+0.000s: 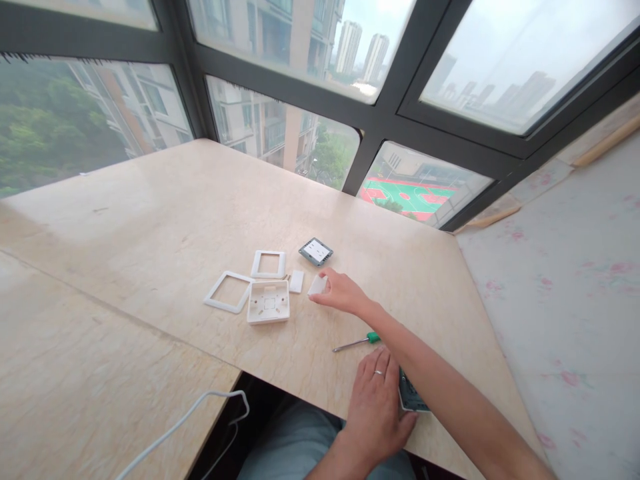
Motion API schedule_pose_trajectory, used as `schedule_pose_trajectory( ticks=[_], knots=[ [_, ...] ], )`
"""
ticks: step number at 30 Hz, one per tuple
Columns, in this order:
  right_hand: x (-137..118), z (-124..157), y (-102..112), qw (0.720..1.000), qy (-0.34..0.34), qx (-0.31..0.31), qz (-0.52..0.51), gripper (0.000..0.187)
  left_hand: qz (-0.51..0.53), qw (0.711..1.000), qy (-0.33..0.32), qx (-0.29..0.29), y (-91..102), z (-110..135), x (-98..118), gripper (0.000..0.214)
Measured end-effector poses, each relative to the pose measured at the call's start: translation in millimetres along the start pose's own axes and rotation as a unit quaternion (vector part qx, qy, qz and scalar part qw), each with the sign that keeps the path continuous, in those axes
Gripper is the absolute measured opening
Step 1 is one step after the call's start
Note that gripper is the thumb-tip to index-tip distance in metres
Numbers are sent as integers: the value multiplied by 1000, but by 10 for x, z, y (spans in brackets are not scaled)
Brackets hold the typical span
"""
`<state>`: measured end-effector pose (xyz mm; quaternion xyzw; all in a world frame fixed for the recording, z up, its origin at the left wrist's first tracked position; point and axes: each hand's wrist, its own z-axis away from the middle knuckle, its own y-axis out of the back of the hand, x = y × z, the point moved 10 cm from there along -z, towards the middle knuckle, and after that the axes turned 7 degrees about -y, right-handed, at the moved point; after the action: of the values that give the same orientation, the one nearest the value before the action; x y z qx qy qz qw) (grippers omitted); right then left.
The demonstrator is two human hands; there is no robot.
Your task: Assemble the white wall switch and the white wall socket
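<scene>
My right hand (339, 291) reaches over the table, its thumb and fingers pinching a small white plastic cover piece (317, 285). My left hand (376, 397), with a ring on one finger, rests at the near table edge. Its fingers and thumb are around the left side of a dark-backed socket module (411, 395) with a white rim, partly hidden by the hand and the right forearm. A green-handled screwdriver (353, 345) lies between the hands, its handle end partly behind the right forearm. Left of my right hand lies another white cover piece (297, 281).
Around them are a white wall box (269, 303), two white square frames (227, 292) and a socket insert (316, 251) with a white face. Small screws (287, 277) lie by the box. A white cable (190, 413) crosses the front left. Windows and a papered wall border the table (150, 220).
</scene>
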<state>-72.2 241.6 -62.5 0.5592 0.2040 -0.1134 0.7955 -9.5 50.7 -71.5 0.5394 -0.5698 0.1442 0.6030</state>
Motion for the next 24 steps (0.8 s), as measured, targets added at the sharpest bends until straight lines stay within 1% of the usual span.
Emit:
schedule_pose_trajectory(
  ticks=[4,6,7,8,10,11,13,16,18,20,22,24],
  knots=[
    [140,233,194,998,1,42,-50,51,-15,1000,-3,0,-21,-1,-22,85],
    [259,371,298,992,2,61,-114,50,-27,1000,-1,-4,-51,11,-44,85],
    [335,444,344,983,1,64,-175,50,-34,999,-1,-5,-67,18,-56,85],
    [422,521,377,968,-3,59,-244,52,-41,999,-1,-6,-80,25,-66,85],
    [606,691,411,925,-20,38,-377,55,-54,998,-7,0,-94,37,-76,85],
    [689,788,419,905,-29,24,-424,55,-60,998,-11,4,-95,41,-78,85],
    [823,1011,481,867,-28,17,-497,54,-68,997,-20,18,-85,47,-78,86],
    [996,1378,593,815,-3,32,-579,52,-73,996,-38,42,-49,54,-67,86],
    [1144,1608,604,793,-9,46,-607,55,-72,994,-54,56,-25,62,-55,85],
    [1304,1814,576,782,-26,64,-619,60,-66,994,-63,67,-7,73,-62,84],
    [1454,1992,542,768,-42,86,-633,58,-65,993,-61,76,7,86,-93,84],
    [1583,2138,503,745,-59,105,-656,54,-71,992,-59,81,10,97,-120,85]
  ],
)
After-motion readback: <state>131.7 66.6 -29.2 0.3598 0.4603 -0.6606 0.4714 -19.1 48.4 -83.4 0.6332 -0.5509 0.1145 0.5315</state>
